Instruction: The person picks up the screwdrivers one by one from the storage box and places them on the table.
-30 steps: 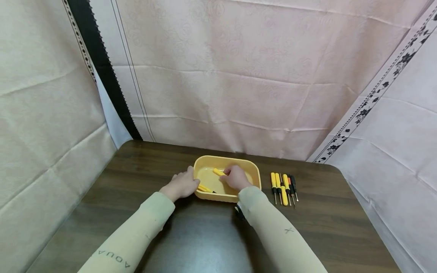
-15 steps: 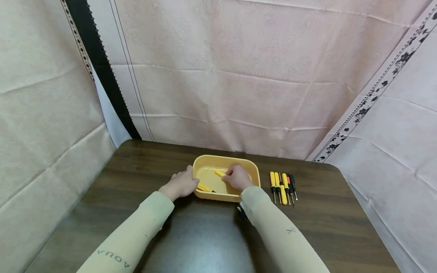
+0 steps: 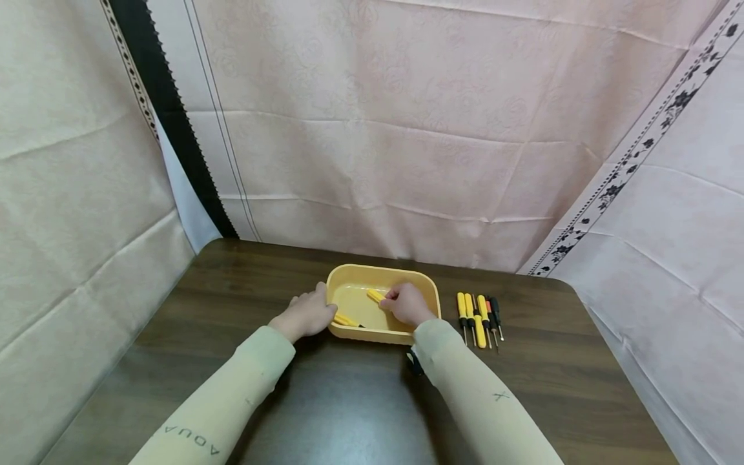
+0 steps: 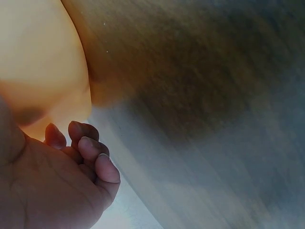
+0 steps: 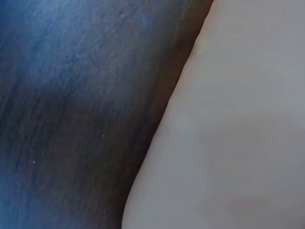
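A yellow plastic tray (image 3: 380, 336) stands on the dark table in the head view. At its left side my left hand (image 3: 306, 312) holds the wall; in the left wrist view the left hand's curled fingers (image 4: 89, 145) lie against the tray's wall (image 4: 45, 52). Inside the tray my right hand (image 3: 409, 303) pinches a yellow-handled screwdriver (image 3: 374, 295), its lower part hidden by the hand. Another yellow-handled screwdriver (image 3: 345, 320) lies in the tray's front left corner. The right wrist view has a large pale surface and table, without fingers.
Several screwdrivers (image 3: 480, 310) lie in a row right of the tray, most with yellow and black handles, one of them turned the other way. The table's (image 3: 250, 258) back edge meets a pale cloth curtain (image 3: 372, 168). More cloth hangs on both sides.
My right hand has shifted slightly to the right inside the tray, with the screwdriver in its fingers. The left hand keeps its place at the tray's left side.
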`<act>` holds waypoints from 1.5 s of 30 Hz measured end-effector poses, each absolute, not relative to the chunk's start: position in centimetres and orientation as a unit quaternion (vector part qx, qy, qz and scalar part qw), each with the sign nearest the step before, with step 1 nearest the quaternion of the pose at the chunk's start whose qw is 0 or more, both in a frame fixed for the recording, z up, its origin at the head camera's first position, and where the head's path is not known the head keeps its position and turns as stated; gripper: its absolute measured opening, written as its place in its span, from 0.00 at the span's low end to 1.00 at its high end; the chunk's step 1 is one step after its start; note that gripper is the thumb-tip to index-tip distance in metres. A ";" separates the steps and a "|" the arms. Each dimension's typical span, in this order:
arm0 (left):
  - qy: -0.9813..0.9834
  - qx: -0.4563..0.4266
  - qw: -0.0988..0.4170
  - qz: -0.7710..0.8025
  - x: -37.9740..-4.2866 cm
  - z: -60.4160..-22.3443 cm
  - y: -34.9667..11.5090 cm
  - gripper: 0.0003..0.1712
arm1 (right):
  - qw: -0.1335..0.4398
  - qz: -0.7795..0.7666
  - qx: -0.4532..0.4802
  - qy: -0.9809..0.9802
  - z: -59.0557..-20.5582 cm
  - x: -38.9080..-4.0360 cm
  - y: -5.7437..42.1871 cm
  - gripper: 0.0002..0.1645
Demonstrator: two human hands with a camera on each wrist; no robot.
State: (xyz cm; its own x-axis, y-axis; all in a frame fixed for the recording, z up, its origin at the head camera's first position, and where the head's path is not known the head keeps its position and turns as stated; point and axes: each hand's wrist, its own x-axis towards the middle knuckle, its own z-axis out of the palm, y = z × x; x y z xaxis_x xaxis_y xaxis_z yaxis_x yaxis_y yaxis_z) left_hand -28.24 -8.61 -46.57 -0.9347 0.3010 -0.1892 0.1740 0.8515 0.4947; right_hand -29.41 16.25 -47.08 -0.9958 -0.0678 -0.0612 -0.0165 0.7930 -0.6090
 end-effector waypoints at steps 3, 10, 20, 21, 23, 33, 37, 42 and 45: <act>0.953 0.123 0.133 0.243 -28.2 -46.5 -8.6 0.34 | 0.041 -0.327 -0.018 0.944 -47.2 -29.4 16.3 0.10; 0.954 0.122 0.133 0.239 -28.0 -46.4 -8.5 0.36 | 0.045 -0.346 -0.012 0.937 -47.0 -29.2 16.4 0.09; 0.955 0.122 0.131 0.237 -28.0 -46.2 -8.5 0.36 | 0.042 -0.397 -0.007 0.917 -45.4 -28.8 17.2 0.09; 0.955 0.121 0.131 0.237 -28.0 -46.2 -8.4 0.36 | 0.039 -0.406 -0.008 0.913 -45.2 -28.8 17.3 0.10; 0.955 0.121 0.131 0.236 -28.0 -46.2 -8.4 0.36 | 0.034 -0.423 -0.010 0.905 -44.8 -28.7 17.7 0.10; 0.953 0.126 0.131 0.241 -28.1 -46.4 -8.6 0.36 | 0.016 -0.452 0.000 0.892 -42.6 -28.1 20.1 0.15; 0.952 0.125 0.135 0.244 -28.1 -46.4 -8.6 0.36 | 0.023 -0.453 0.013 0.891 -41.5 -27.3 21.4 0.18; 0.951 0.127 0.134 0.247 -28.1 -46.4 -8.6 0.36 | 0.020 -0.452 0.024 0.891 -40.8 -26.6 23.2 0.21; 0.951 0.128 0.135 0.246 -28.1 -46.4 -8.7 0.37 | 0.011 -0.456 0.026 0.890 -40.6 -26.4 24.3 0.21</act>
State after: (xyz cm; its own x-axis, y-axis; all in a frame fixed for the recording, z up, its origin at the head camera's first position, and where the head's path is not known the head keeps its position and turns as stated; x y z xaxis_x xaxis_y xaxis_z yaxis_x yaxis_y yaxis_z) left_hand -28.14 -8.70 -46.45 -0.9312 0.3092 -0.1932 0.1765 0.8459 0.5033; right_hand -26.36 24.34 -40.63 -0.9984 0.0362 -0.0444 0.0571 0.5828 -0.8106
